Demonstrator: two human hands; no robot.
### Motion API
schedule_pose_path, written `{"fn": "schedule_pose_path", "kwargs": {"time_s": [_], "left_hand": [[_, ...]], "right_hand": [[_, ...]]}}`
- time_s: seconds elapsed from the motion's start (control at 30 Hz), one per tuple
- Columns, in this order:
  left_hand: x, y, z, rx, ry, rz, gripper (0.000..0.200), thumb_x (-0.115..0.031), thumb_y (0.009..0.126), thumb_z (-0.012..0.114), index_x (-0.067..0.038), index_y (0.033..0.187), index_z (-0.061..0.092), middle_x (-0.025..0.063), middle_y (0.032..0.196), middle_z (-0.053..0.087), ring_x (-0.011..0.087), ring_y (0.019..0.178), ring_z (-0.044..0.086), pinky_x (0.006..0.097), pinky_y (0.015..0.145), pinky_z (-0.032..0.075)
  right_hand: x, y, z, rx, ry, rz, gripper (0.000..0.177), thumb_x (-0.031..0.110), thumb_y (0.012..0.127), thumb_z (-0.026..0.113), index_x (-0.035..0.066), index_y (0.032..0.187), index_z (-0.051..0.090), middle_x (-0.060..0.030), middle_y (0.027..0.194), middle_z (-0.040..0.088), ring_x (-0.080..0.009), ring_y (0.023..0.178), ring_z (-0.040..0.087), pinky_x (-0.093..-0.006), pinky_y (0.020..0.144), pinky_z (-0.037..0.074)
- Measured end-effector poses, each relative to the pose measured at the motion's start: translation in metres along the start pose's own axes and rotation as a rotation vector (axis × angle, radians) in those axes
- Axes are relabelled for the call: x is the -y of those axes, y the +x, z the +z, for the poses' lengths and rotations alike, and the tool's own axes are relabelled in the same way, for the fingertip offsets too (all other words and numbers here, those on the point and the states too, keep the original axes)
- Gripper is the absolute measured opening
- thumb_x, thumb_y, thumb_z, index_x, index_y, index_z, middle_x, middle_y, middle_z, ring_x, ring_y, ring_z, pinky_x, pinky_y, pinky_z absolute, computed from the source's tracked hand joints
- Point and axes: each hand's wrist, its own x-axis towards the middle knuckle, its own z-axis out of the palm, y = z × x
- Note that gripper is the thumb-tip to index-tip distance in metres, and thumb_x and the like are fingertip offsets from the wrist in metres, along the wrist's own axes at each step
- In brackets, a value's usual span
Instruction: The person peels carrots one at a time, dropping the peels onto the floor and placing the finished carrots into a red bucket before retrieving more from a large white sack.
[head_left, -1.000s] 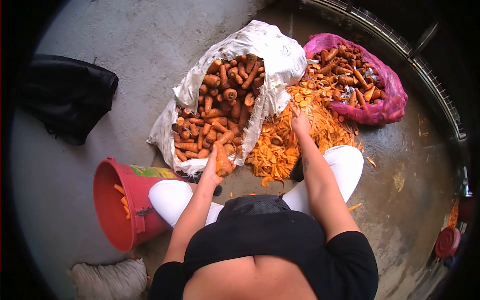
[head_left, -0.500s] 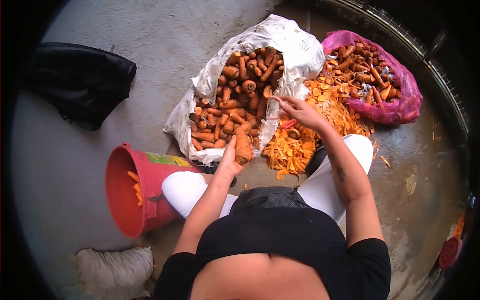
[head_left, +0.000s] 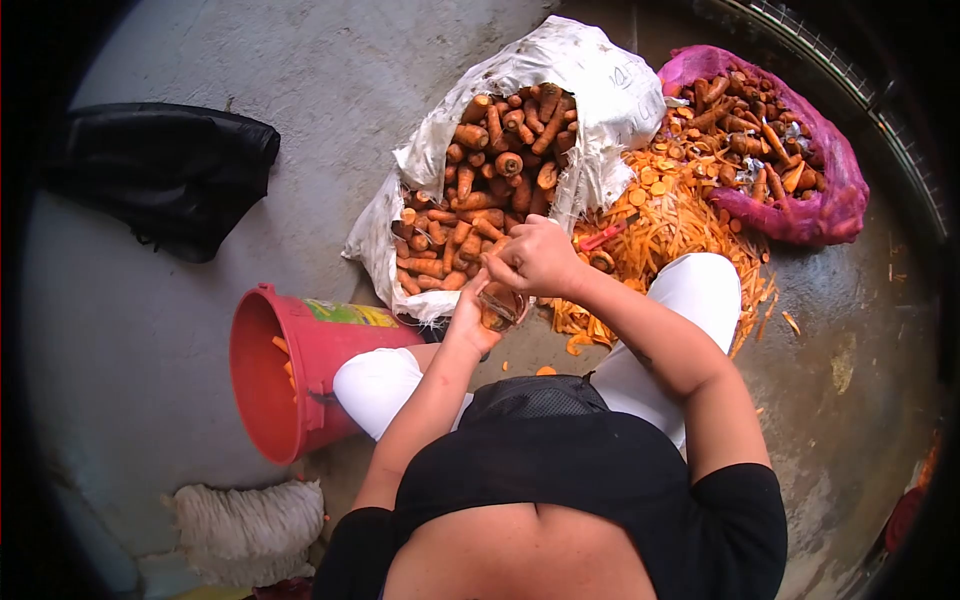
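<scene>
My left hand [head_left: 474, 318] is closed around a thick carrot [head_left: 503, 303], its end facing up toward me. Over the carrot's far side, my right hand [head_left: 538, 258] is bent with its fingers closed. Whatever the right fingers grip is hidden and blurred. Just beyond both hands, a white woven sack [head_left: 612, 85] lies open, with many unpeeled carrots [head_left: 488, 195] inside. To the right of my right hand, a red-handled tool [head_left: 601, 238] rests on a heap of orange peelings and slices [head_left: 672, 225].
A red bucket [head_left: 318, 372] lies tipped by my left knee, with a few peeled carrots inside. A pink net sack [head_left: 850, 195] of carrots and scraps is at the far right. A black bag [head_left: 195, 165] and a whitish sack [head_left: 250, 525] lie on the left.
My right hand has moved left and down from beside the white sack onto the carrot, its fingers now closed. The carrot has turned in my left hand. An orange slice now lies on the floor.
</scene>
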Motion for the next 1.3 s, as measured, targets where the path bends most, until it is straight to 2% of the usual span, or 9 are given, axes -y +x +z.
{"fn": "schedule_pose_path", "kwargs": {"time_s": [0.17, 0.37, 0.47, 0.57, 0.87, 1.07, 1.17, 1.27, 1.3], "left_hand": [[0.002, 0.016, 0.0, 0.025, 0.051, -0.026, 0.032, -0.032, 0.094, 0.046, -0.008, 0.113, 0.055, 0.0098, 0.107, 0.061, 0.0238, 0.094, 0.063, 0.0433, 0.078, 0.054], [0.009, 0.006, 0.015, -0.014, 0.134, 0.029, 0.034, -0.033, 0.094, 0.043, -0.005, 0.11, 0.055, 0.011, 0.1, 0.063, 0.0245, 0.085, 0.064, 0.0415, 0.068, 0.056], [0.001, 0.011, -0.003, 0.353, 0.222, 0.022, 0.034, -0.033, 0.094, 0.043, -0.004, 0.107, 0.055, 0.011, 0.094, 0.063, 0.0238, 0.08, 0.064, 0.0388, 0.062, 0.054], [0.004, 0.002, 0.006, 0.175, 0.238, 0.097, 0.034, -0.033, 0.095, 0.043, -0.003, 0.104, 0.056, 0.0105, 0.09, 0.063, 0.0229, 0.077, 0.064, 0.0373, 0.056, 0.053], [-0.003, -0.011, 0.0, 0.149, 0.246, 0.143, 0.032, -0.031, 0.093, 0.044, -0.003, 0.103, 0.056, 0.0105, 0.088, 0.063, 0.0235, 0.074, 0.063, 0.0378, 0.053, 0.051], [-0.006, -0.004, -0.008, 0.305, 0.183, 0.034, 0.036, -0.03, 0.096, 0.035, -0.002, 0.104, 0.055, 0.0122, 0.09, 0.063, 0.0264, 0.076, 0.063, 0.0409, 0.051, 0.052], [-0.001, -0.014, 0.011, 0.037, 0.102, 0.019, 0.038, -0.033, 0.097, 0.035, -0.002, 0.103, 0.055, 0.0119, 0.09, 0.063, 0.026, 0.076, 0.064, 0.0394, 0.053, 0.052], [-0.003, -0.006, -0.003, 0.213, 0.184, 0.017, 0.039, -0.036, 0.097, 0.035, -0.003, 0.105, 0.055, 0.0116, 0.09, 0.063, 0.025, 0.075, 0.064, 0.0374, 0.053, 0.052], [-0.002, -0.009, 0.001, 0.139, 0.193, 0.03, 0.039, -0.036, 0.097, 0.035, -0.003, 0.106, 0.055, 0.0116, 0.089, 0.063, 0.0245, 0.074, 0.063, 0.0366, 0.052, 0.052]], "right_hand": [[-0.003, -0.001, -0.014, 0.003, -0.068, -0.05, 0.032, 0.024, 0.08, 0.062, 0.015, 0.049, 0.06, 0.0012, 0.051, 0.058, -0.0171, 0.05, 0.051, -0.0323, 0.053, 0.037], [-0.006, -0.005, -0.014, 0.031, -0.048, -0.049, 0.032, 0.022, 0.079, 0.061, 0.014, 0.048, 0.059, 0.0001, 0.05, 0.057, -0.0178, 0.049, 0.051, -0.0326, 0.052, 0.037], [-0.006, -0.003, -0.011, 0.034, -0.005, -0.024, 0.032, 0.022, 0.078, 0.061, 0.014, 0.047, 0.059, -0.0014, 0.048, 0.054, -0.0198, 0.048, 0.051, -0.0333, 0.052, 0.037], [-0.003, 0.0, -0.008, 0.041, 0.026, -0.027, 0.034, 0.022, 0.078, 0.06, 0.013, 0.046, 0.058, -0.0028, 0.046, 0.052, -0.0219, 0.047, 0.051, -0.034, 0.051, 0.038], [0.004, 0.009, 0.001, 0.024, 0.093, -0.09, 0.035, 0.021, 0.078, 0.059, 0.013, 0.045, 0.055, -0.0026, 0.047, 0.053, -0.0227, 0.047, 0.05, -0.0341, 0.051, 0.038], [0.005, 0.013, -0.004, 0.03, 0.075, -0.111, 0.034, 0.025, 0.078, 0.059, 0.011, 0.046, 0.061, -0.0064, 0.046, 0.052, -0.0253, 0.045, 0.05, -0.0345, 0.053, 0.041], [0.004, 0.011, -0.005, 0.038, 0.085, -0.086, 0.035, 0.027, 0.077, 0.06, 0.01, 0.046, 0.062, -0.0083, 0.045, 0.051, -0.0271, 0.044, 0.05, -0.0354, 0.053, 0.043], [0.002, 0.008, -0.003, 0.059, 0.056, -0.067, 0.035, 0.025, 0.079, 0.059, 0.013, 0.047, 0.061, -0.0051, 0.046, 0.053, -0.0242, 0.045, 0.05, -0.0331, 0.053, 0.041], [0.0, 0.007, -0.002, 0.068, 0.04, -0.061, 0.034, 0.024, 0.08, 0.058, 0.014, 0.047, 0.06, -0.0035, 0.047, 0.054, -0.0227, 0.045, 0.049, -0.0318, 0.053, 0.041]]}}
